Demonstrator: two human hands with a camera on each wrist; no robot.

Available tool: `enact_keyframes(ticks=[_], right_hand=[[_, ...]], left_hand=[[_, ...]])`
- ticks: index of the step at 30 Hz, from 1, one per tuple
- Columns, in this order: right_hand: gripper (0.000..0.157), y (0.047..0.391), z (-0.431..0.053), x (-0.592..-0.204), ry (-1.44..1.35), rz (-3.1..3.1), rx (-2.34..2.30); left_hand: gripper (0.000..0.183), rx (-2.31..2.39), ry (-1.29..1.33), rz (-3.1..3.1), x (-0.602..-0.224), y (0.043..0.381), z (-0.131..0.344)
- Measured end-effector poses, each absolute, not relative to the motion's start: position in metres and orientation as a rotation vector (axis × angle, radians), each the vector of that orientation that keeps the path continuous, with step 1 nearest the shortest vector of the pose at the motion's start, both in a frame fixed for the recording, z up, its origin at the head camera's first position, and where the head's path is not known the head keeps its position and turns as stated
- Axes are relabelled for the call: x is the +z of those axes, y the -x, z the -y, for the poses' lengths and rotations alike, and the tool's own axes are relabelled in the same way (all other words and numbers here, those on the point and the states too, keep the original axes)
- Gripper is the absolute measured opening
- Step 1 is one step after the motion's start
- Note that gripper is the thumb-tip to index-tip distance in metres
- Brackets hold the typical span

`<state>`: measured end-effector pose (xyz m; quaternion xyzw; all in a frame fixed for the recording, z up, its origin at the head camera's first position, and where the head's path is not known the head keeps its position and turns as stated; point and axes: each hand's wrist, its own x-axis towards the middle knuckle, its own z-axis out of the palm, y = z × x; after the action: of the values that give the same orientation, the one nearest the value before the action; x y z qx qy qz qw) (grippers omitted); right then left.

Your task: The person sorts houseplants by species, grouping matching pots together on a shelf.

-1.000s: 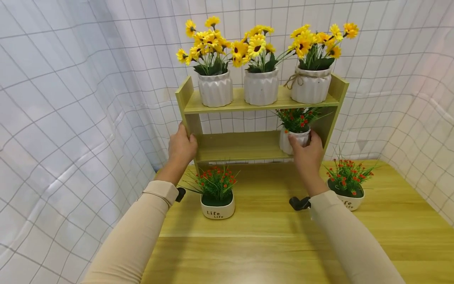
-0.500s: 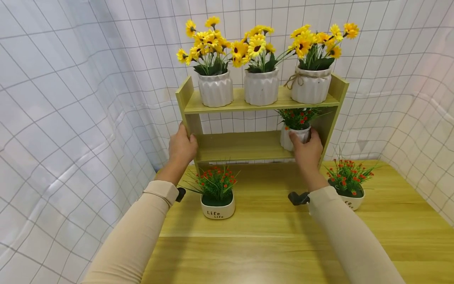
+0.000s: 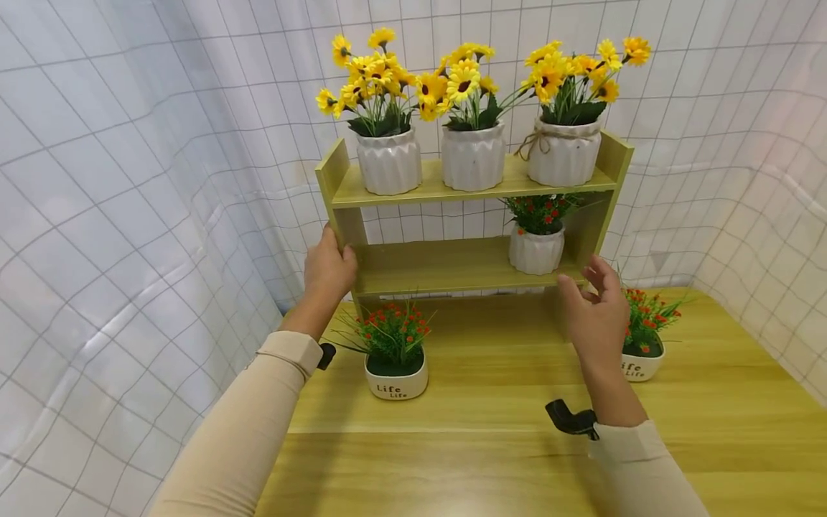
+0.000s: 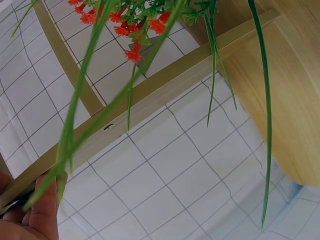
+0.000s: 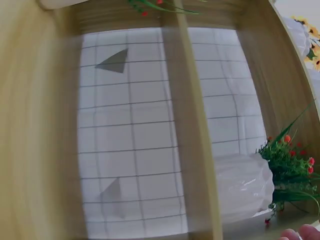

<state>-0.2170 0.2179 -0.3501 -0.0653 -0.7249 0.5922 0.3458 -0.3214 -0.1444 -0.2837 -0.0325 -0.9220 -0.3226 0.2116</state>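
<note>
In the head view my left hand [image 3: 329,269] grips the left side panel of a light wooden shelf [image 3: 446,269]; the left wrist view shows fingers round that panel's edge. A white ribbed pot with red flowers [image 3: 536,249] stands upright at the right end of the middle board. My right hand [image 3: 597,312] is apart from it, lower and to the right, fingers loosely bent with nothing between them. Behind that hand, partly hidden, is a white "Life" pot with red flowers [image 3: 636,366]. Another "Life" pot [image 3: 397,380] stands below my left hand.
Three white pots with yellow flowers line the top board: a left pot [image 3: 390,164], a middle pot [image 3: 473,158] and a right pot [image 3: 563,156] tied with twine. The shelf stands on a wooden table [image 3: 452,459] before a white gridded curtain [image 3: 129,215].
My right hand has let go of the white ribbed pot and drawn back, down and to the right. That pot stays on the middle board. My left hand keeps its grip on the shelf.
</note>
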Motion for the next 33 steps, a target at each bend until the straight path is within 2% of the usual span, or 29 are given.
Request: enact_keyframes(ticks=[11, 19, 26, 33], right_hand=[[0.063, 0.181, -0.226, -0.400, 0.313, 1.999, 1.544], [0.063, 0.163, -0.236, -0.435, 0.282, 2.162, 1.476], [0.073, 0.149, -0.261, -0.446, 0.330, 2.344, 1.420], [0.072, 0.141, -0.287, -0.449, 0.461, 2.343, 1.375]], left_hand=[[0.036, -0.873, 0.093, 2.541, -0.283, 0.322, 0.147], [0.037, -0.885, 0.091, 2.539, -0.284, 0.325, 0.147], [0.038, -0.885, 0.089, 2.545, -0.285, 0.323, 0.145], [0.036, -0.888, 0.086, 2.532, -0.285, 0.322, 0.144]])
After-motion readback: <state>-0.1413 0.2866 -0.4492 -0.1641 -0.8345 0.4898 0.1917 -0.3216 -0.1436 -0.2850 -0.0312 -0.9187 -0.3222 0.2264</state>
